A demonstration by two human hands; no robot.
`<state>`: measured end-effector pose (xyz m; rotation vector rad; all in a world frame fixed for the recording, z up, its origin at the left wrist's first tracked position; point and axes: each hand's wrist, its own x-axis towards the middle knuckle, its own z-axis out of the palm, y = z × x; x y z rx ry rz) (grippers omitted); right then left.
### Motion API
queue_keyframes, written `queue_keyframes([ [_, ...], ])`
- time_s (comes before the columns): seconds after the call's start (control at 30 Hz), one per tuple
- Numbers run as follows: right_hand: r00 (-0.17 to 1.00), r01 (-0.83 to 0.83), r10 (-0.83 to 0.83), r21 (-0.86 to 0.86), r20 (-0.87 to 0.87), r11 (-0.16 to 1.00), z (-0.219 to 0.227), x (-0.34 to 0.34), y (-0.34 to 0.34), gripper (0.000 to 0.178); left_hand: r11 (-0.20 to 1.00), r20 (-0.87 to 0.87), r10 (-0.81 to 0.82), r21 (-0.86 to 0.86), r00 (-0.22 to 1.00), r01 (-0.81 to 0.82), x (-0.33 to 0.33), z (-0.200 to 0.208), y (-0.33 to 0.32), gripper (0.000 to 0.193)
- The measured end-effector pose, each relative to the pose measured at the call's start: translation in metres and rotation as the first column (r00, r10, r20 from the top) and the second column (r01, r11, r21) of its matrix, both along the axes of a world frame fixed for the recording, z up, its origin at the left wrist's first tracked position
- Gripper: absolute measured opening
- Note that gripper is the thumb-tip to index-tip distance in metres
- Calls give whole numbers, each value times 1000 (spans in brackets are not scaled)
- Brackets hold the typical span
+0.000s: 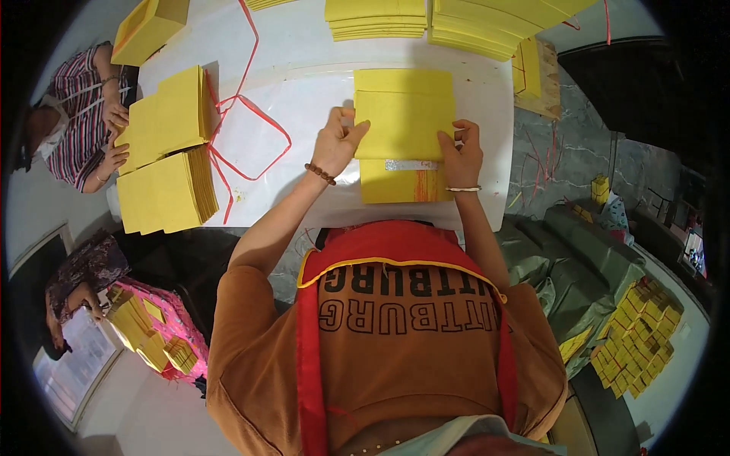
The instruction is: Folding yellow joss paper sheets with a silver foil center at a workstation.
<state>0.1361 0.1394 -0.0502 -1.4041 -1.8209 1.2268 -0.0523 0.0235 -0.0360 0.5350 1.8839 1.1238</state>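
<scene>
On the white-covered table in front of me lies a stack of yellow paper [404,114], with a crease or edge across its upper part. My left hand [340,142] pinches its left edge, thumb on top, and wears a brown bead bracelet. At the right edge my right hand [462,156] grips the paper between thumb and curled fingers, a pale bangle at the wrist. Nearer to me, a yellow sheet [380,185] with a silver strip and an orange-red patch shows from under the stack. How many sheets are between my fingers cannot be told.
Yellow paper stacks [169,114] lie at the table's left, where a co-worker's hands [114,137] touch them. A red plastic cord [258,106] loops across the white table cover [304,83]. More stacks [376,19] line the far side. Yellow bundles [637,334] are piled at the right.
</scene>
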Motion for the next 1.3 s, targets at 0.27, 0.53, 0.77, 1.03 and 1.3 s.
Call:
queue_keyframes([
  [0.27,998,-37,37,17,46,999,-3,0,1,31,763,-924,-272,-38,268,645,30,13,22,42],
  [0.53,963,-168,54,431,263,886,6,8,-17,59,775,-891,-410,-228,194,590,38,-9,20,48],
  [0.77,972,-79,80,14,-221,997,-49,28,-11,54,712,-895,-407,-185,183,677,29,0,22,59],
  [1.03,997,-38,43,74,-70,997,-32,25,-16,38,692,-934,-261,-357,-244,628,40,-1,19,55],
  [1.3,929,-24,-42,-172,-368,985,-40,38,-13,35,799,-789,-283,121,545,590,-43,65,34,49],
])
